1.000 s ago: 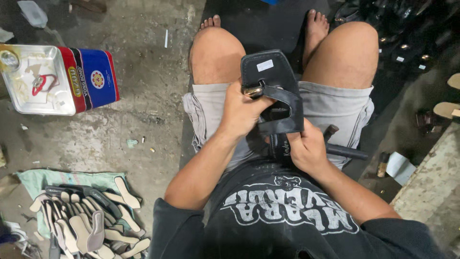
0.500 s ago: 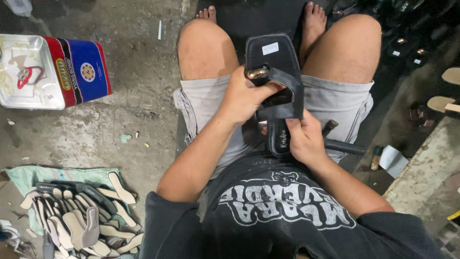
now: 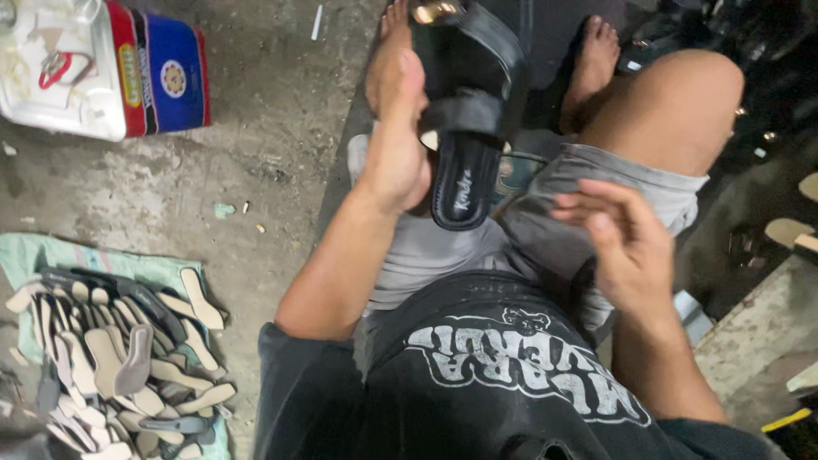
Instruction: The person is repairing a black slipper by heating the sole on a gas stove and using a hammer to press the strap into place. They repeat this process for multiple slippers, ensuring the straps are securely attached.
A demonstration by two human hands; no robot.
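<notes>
My left hand [image 3: 396, 149] stretches out, fingers clamped on the black sandal [image 3: 469, 111], raised above my lap. My right hand [image 3: 626, 247] hovers right of the sandal, fingers loose, holding nothing. The sandal is smooth leather-like, with a broad strap and long narrow insole.

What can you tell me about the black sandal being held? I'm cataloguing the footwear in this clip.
The black sandal is a flat slide with a long, narrow insole, a broad strap across the front and a gold-coloured metal fitting at its top end. It looks like leather or a leather-like material, with pale lettering on the heel part. It is lifted over the person's lap, insole facing the camera, heel towards the body. The left hand grips its side; the right hand is open and apart from it.
</notes>
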